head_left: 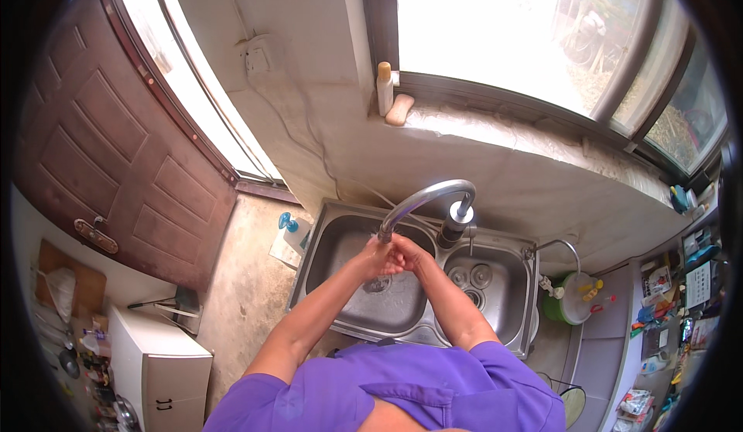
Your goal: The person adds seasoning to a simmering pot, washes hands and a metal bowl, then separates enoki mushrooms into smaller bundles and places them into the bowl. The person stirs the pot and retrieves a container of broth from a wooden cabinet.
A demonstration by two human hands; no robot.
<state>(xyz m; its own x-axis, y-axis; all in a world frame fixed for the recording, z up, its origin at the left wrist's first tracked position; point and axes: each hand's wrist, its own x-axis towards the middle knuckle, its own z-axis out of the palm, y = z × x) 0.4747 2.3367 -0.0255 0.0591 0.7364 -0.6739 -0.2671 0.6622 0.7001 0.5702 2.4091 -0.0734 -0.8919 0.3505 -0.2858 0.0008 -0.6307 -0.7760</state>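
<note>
My left hand (377,259) and my right hand (411,252) meet under the spout of a chrome gooseneck faucet (432,188). They touch each other, with some fingers loosely curled and others overlapped or hidden. No object shows in either hand. Water wets them and splashes near the spout tip. Beneath them lies the left basin (348,284) of a stainless steel double sink, its drain strainer (378,284) partly visible below the fingers. My right forearm crosses the divider and part of the right basin (504,304).
A blue-topped pump bottle (295,230) stands left of the sink. On the windowsill are a capped bottle (385,90) and a pinkish bar (400,110). A green bucket (572,301) stands right, below a smaller curved tap (560,245). A white cabinet (168,362) and brown door (116,136) are left.
</note>
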